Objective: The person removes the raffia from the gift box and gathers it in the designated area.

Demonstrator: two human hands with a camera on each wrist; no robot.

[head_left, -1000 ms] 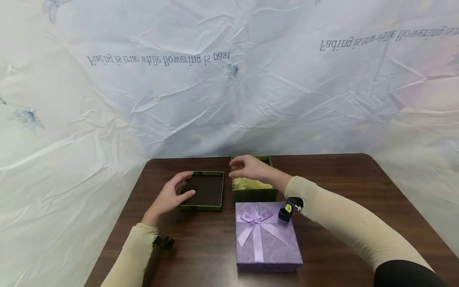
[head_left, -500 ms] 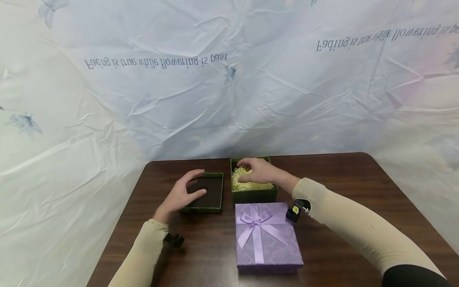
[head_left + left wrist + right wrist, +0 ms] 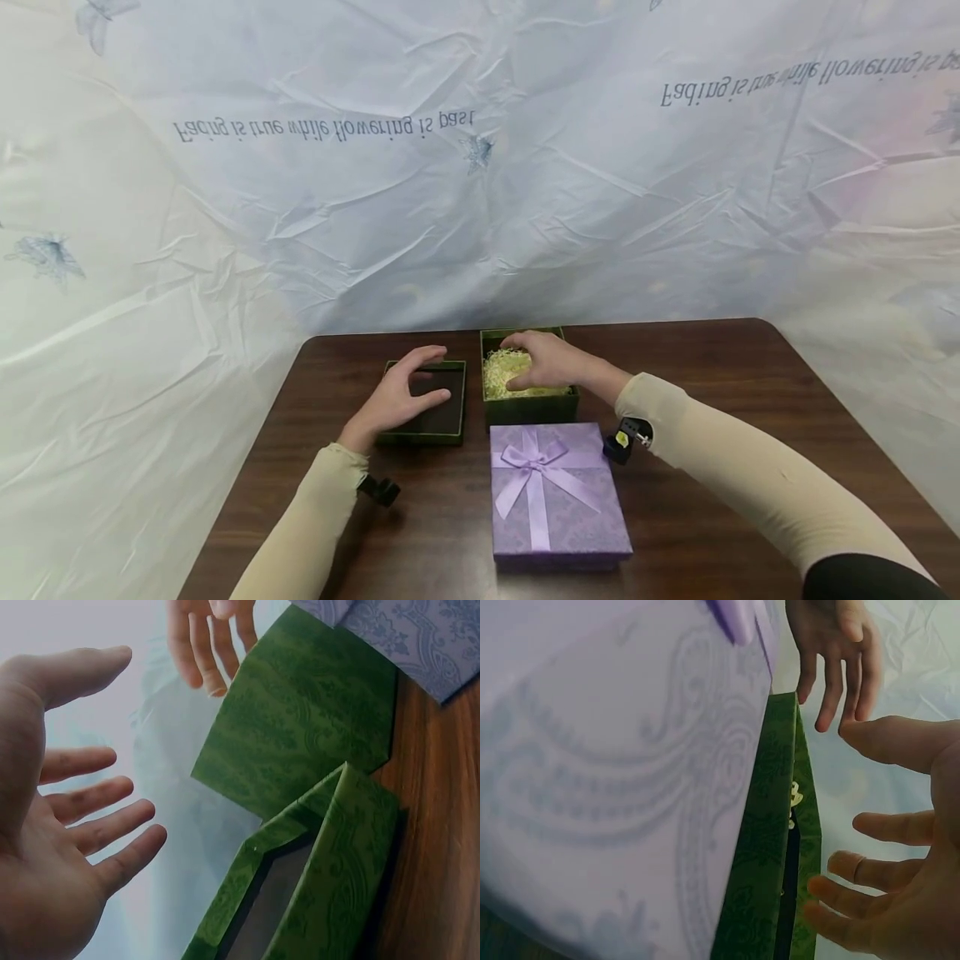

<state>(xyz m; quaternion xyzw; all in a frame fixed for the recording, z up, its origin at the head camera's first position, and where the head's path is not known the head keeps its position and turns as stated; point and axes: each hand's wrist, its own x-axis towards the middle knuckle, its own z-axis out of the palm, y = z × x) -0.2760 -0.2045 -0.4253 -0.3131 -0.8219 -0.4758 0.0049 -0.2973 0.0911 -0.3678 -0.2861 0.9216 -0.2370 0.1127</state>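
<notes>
Over the shallow green box lid (image 3: 427, 437), which lies inside up, hovers my left hand (image 3: 392, 402), fingers spread and nothing in them. My right hand (image 3: 553, 363) hangs above the deep green box (image 3: 532, 410), thumb apart from the fingers, holding nothing. Pale yellow shredded paper (image 3: 501, 375) fills that box. In the left wrist view the left hand (image 3: 67, 810) is beside the lid (image 3: 330, 877), clear of its rim. The right wrist view has the right hand (image 3: 892, 847) with its fingertips near the green box's edge (image 3: 808, 825).
In front of the green box stands a closed purple gift box (image 3: 558, 508) with a lilac ribbon bow (image 3: 536, 458). All rest on a dark brown wooden table (image 3: 705, 400). A wrinkled pale sheet (image 3: 525, 208) printed with lettering hangs behind and at both sides.
My left hand has moved right and slightly up across the lid. The right hand has shifted a little right over the green box, uncovering more shredded paper. The boxes stay put.
</notes>
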